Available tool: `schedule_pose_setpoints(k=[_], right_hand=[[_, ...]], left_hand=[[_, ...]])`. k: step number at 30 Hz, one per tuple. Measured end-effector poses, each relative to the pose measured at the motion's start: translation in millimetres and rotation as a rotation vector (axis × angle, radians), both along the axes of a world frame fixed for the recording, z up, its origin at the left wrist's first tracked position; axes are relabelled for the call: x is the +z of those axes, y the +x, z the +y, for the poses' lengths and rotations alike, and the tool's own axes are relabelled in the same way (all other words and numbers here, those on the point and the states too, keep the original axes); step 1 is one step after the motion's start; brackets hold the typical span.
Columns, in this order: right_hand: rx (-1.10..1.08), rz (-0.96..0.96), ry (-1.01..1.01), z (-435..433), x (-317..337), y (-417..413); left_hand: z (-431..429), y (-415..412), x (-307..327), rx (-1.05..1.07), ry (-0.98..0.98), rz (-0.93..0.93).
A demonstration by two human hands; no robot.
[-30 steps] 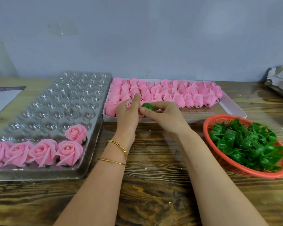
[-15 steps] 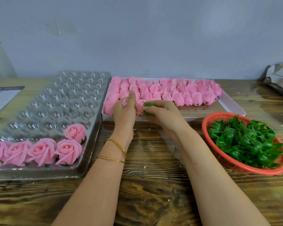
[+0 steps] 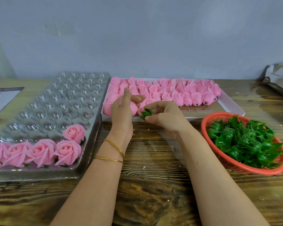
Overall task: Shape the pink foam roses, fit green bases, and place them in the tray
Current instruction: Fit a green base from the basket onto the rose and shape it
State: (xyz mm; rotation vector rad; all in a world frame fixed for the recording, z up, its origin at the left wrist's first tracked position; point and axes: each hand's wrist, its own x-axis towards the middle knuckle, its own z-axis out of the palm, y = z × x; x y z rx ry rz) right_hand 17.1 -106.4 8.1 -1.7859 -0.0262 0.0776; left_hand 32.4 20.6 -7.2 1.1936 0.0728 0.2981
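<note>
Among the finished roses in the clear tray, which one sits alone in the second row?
The finished rose nearest the tray's right edge. It stands one row behind the other four, which form a line along the front of the clear tray.

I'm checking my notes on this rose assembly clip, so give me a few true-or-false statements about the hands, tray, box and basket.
1. The right hand pinches a green base. True.
2. The clear tray holds five finished roses. True.
3. The red basket sits left of the tray. False: it is at the right, holding green bases.
4. The left hand is empty. False: it holds a pink rose.
5. The white box holds unshaped pink roses. True.
</note>
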Motion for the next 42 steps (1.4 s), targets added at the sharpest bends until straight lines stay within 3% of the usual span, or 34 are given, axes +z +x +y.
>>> schedule_pose_setpoints(k=[7,19,31,42], right_hand=[[0.041,0.028,0.152,5.3,-0.9,-0.5],[0.034,-0.003,0.194,6.9,-3.0,0.8],[0.006,-0.015,0.103,8.5,-6.2,2.0],[0.001,0.07,0.244,10.4,-5.0,1.0]], left_hand=[[-3.4,-3.1,1.7,-0.06,0.038,0.001],[-6.6,-7.2,1.5,-0.079,0.135,0.016],[-5.9,-4.1,-2.4,-0.089,0.167,-0.025],[-5.8,-0.4,-7.0,-0.094,0.186,-0.058]])
